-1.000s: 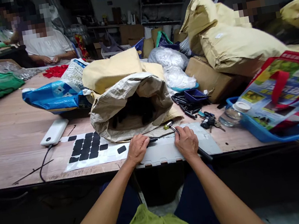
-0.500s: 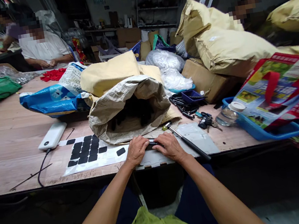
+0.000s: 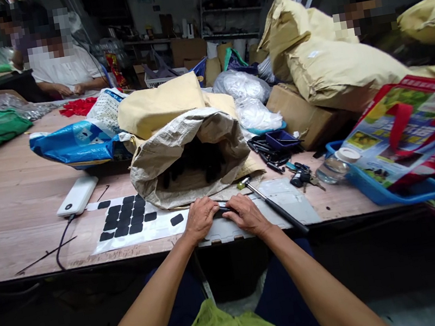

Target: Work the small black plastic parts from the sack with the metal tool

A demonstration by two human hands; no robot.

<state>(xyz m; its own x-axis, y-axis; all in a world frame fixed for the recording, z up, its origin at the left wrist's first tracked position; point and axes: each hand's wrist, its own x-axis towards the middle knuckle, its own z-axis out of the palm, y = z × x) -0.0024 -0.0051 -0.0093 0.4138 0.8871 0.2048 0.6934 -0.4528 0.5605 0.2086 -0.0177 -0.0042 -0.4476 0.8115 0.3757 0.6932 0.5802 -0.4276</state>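
Between my left hand (image 3: pixel 200 218) and my right hand (image 3: pixel 246 213) is a small, dark, rod-like piece (image 3: pixel 223 209), gripped at its two ends. Its exact kind is hidden by my fingers. Both hands rest over a grey board (image 3: pixel 287 201) at the table's front edge. Just behind them gapes an open paper sack (image 3: pixel 153 176) with dark pieces inside. A hammer (image 3: pixel 271 204) with a black handle lies beside my right hand. Left of my left hand is a white sheet (image 3: pixel 162 233) bearing several black rounded patches (image 3: pixel 127 207).
A white power bank (image 3: pixel 78 196) with a cable lies left. At right are keys (image 3: pixel 308 179), a clear bottle (image 3: pixel 333 166) and a blue tray (image 3: pixel 395 192) under a red printed bag (image 3: pixel 414 126). Stuffed sacks (image 3: pixel 343 71) stand behind. A person in white (image 3: pixel 62 72) sits across the table.
The view has shifted very slightly. Both hands stay in nearly the same place, still on the dark piece.
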